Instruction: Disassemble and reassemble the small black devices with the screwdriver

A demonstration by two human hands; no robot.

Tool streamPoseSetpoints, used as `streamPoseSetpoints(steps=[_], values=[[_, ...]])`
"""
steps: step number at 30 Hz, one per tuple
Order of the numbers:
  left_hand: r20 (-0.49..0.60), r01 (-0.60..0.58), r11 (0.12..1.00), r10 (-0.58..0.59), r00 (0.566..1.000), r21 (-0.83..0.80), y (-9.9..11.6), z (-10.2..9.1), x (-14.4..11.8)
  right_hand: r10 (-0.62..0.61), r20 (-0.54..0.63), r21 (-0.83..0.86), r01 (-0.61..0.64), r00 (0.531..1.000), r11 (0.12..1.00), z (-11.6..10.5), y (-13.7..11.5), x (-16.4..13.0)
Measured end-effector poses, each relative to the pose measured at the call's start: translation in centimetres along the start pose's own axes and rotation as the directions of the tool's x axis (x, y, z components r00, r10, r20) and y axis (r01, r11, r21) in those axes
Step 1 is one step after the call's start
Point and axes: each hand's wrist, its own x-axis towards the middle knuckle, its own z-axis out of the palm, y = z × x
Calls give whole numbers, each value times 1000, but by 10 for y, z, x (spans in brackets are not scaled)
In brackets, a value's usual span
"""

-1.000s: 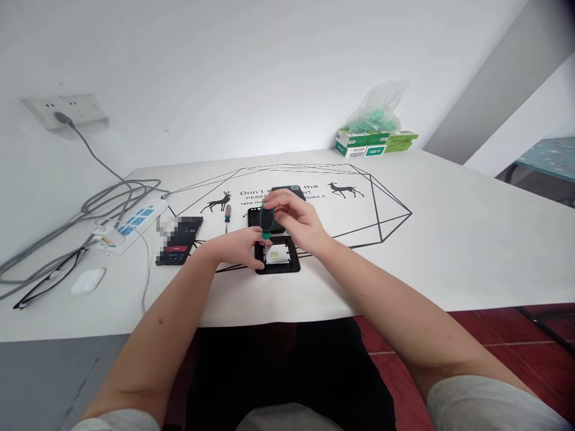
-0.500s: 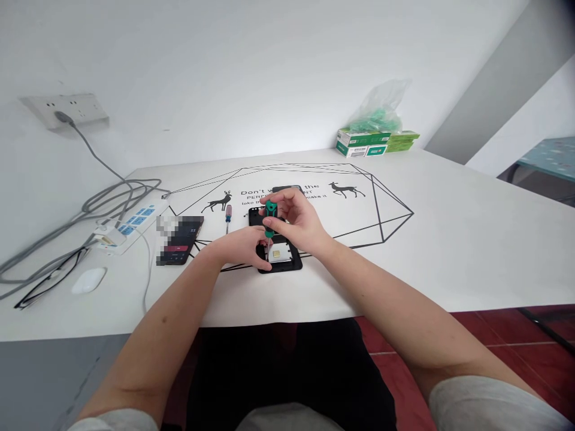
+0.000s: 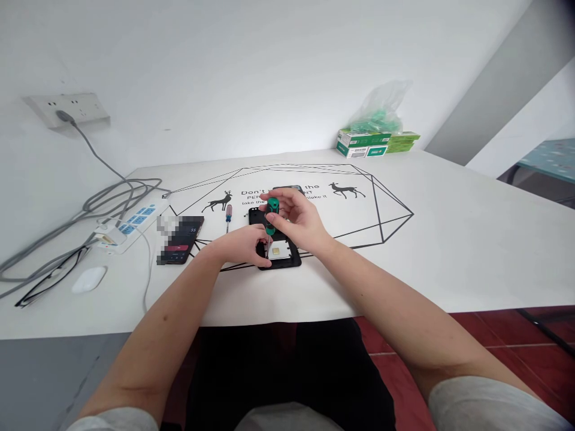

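Observation:
My right hand (image 3: 300,220) is wrapped round the green-and-black handle of a screwdriver (image 3: 272,216), held upright. Its thin shaft points down at the left side of an opened black phone-like device (image 3: 294,258), which has a silver plate with a small gold square inside. With thumb and fingers, my left hand (image 3: 245,245) grips the left edge of that device, close to the screwdriver's shaft. Whether the tip sits in a screw is too small to make out. Beyond my hands lies another black piece (image 3: 256,216), partly covered by them.
A second screwdriver (image 3: 229,214) with a reddish-blue handle and a smartphone (image 3: 182,240) lie to the left. Farther left are a power strip (image 3: 135,222), cables, glasses (image 3: 49,281) and a white case (image 3: 89,279). Green boxes (image 3: 363,139) stand at the back right.
The screwdriver's handle has turned slightly and shifted a touch to the right within my right hand's fingers. The device has moved up very slightly. My left hand stays on it.

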Motion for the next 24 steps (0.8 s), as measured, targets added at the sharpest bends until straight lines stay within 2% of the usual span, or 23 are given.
streamPoseSetpoints(steps=[4,7,10,13,19,24], values=[[-4,-3,1000,3,1000,-7,-4,1,2,-16,27,-21,16,1000,1000,-2,-1,0],[-2,10,1000,-10,1000,-8,-6,1,3,-84,57,-131,91,995,987,-6,-3,1],[3,17,999,-17,1000,-37,-8,-1,4,-146,40,-238,152,988,959,-9,-3,4],[14,7,996,-6,1000,-94,-12,-3,3,-141,12,-271,139,990,953,-9,0,4],[45,-75,991,80,996,-107,-14,-4,2,-82,-8,-238,78,997,968,-8,1,1],[54,-71,994,76,996,-80,-8,-4,3,-19,73,-113,27,997,993,-9,-3,3]])
